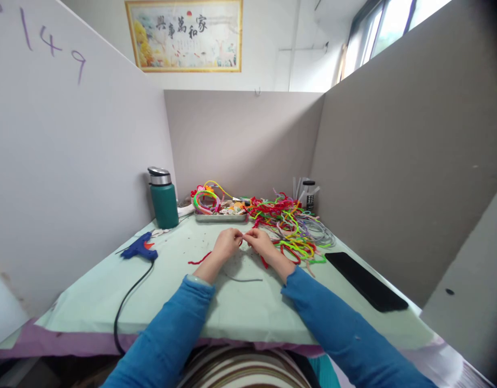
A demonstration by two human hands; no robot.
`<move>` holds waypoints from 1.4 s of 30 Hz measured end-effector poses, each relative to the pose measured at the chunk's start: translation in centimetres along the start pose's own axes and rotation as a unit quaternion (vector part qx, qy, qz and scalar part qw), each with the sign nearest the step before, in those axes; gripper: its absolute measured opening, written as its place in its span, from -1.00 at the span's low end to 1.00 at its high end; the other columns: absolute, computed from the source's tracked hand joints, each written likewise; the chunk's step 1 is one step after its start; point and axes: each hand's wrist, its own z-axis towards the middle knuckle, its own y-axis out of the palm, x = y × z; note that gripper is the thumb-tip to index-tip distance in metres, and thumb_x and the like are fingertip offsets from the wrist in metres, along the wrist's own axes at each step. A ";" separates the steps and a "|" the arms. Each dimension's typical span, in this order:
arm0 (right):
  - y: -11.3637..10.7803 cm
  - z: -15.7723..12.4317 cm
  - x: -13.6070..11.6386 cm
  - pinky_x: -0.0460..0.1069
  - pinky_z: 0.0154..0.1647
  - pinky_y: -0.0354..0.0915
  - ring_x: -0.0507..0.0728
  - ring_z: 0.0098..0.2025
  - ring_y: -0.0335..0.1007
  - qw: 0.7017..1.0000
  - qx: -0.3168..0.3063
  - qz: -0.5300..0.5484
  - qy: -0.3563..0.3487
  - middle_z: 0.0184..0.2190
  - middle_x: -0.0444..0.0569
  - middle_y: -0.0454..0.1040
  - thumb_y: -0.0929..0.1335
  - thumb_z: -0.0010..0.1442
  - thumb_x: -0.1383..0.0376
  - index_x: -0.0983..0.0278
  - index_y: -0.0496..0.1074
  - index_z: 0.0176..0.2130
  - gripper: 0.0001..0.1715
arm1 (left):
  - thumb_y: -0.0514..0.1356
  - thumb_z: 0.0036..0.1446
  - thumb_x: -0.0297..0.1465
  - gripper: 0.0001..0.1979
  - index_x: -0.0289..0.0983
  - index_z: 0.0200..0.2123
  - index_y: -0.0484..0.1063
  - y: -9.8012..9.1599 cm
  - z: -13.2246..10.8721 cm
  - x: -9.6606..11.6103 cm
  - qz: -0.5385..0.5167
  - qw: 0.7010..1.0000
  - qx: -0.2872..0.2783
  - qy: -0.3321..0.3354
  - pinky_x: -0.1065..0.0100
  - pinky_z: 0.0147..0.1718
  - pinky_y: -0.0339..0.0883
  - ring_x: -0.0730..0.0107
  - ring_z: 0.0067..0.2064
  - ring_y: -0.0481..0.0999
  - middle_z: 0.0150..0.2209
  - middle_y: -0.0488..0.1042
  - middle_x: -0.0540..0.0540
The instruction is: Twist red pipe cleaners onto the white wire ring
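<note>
My left hand [228, 242] and my right hand [260, 241] meet over the middle of the table, fingertips pinched close together. Between them a bit of red pipe cleaner shows, mostly hidden by the fingers. One red pipe cleaner end [200, 259] sticks out left of my left wrist, and another short red piece [264, 262] shows below my right hand; whether these are one strand I cannot tell. On the cloth below the hands lies a thin grey strand [244, 279]. Right behind my right hand spreads a tangled heap of coloured pipe cleaners [289, 215].
A metal tray [220, 218] with coloured rings and small pieces stands at the back. On the left are a green bottle [164, 205] and a blue glue gun [140, 248] with a black cord. A black flat slab [365, 281] lies right. Grey partitions [244, 140] enclose the table.
</note>
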 end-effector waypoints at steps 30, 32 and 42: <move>-0.7 0.0 -0.2 -0.11 -0.46 0.11 0.00 -0.53 0.17 0.993 -0.017 -0.053 -0.104 -0.60 -0.16 0.33 0.25 0.09 0.23 0.30 0.38 -0.47 -0.78 | 0.16 -0.03 -0.18 -0.66 -0.38 -0.49 0.49 -0.4 -0.1 0.2 -0.211 0.969 -0.052 -0.116 0.46 -0.62 -0.06 0.56 -0.60 0.10 -0.69 0.16 0.09; -0.8 -0.2 -0.4 -0.11 -0.45 0.11 0.00 -0.52 0.17 0.992 -0.018 -0.056 -0.109 -0.60 -0.16 0.32 0.25 0.10 0.23 0.29 0.37 -0.49 -0.78 | 0.17 -0.04 -0.16 -0.65 -0.38 -0.49 0.48 -0.6 -0.2 0.4 -0.216 0.966 -0.057 -0.130 0.46 -0.63 -0.08 0.57 -0.61 0.09 -0.70 0.14 0.10; -0.8 -0.3 -0.7 -0.10 -0.41 0.12 0.02 -0.47 0.22 0.985 -0.049 -0.073 -0.146 -0.55 -0.15 0.34 0.23 0.15 0.25 0.29 0.37 -0.43 -0.78 | 0.17 -0.06 -0.01 -0.54 -0.35 -0.43 0.40 0.1 0.1 -0.7 -0.277 0.944 -0.107 -0.143 0.45 -0.65 -0.17 0.61 -0.65 0.00 -0.71 0.09 0.15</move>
